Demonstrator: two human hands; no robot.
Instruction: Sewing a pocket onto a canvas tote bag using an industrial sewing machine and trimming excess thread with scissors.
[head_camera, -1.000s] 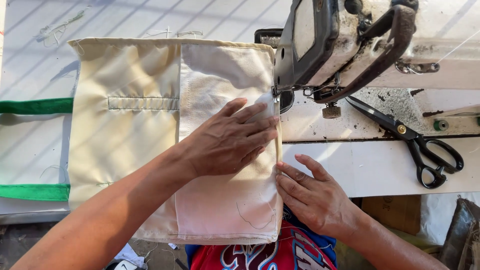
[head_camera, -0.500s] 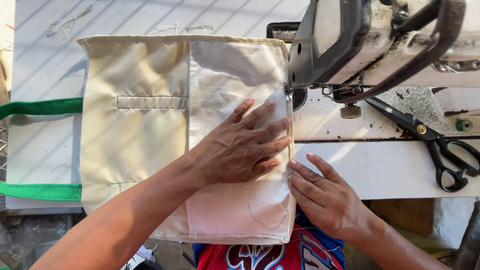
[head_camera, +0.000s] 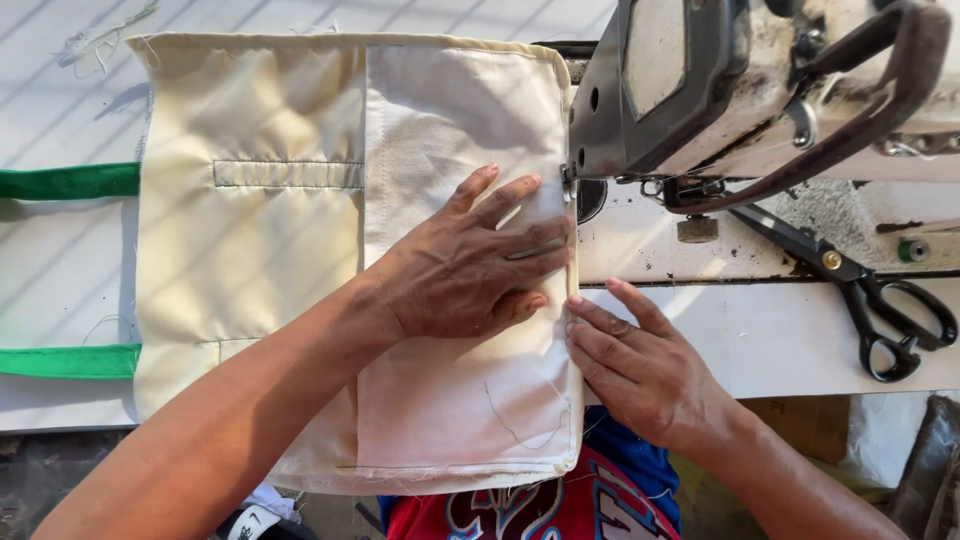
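Pressing flat at frame centre, left hand (head_camera: 470, 262) with fingers spread holds cream fabric bag (head_camera: 300, 250) on the surface; right hand (head_camera: 640, 365), fingers extended, steadies its right edge below the sewing machine (head_camera: 720, 80).

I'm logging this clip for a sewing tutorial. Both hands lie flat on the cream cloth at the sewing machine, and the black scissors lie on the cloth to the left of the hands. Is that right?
Not quite. The scissors lie on the bare table to the right of the hands, below the sewing machine, not on the cloth. The head view shows this. The left hand and right hand do rest on the cream cloth's edge.
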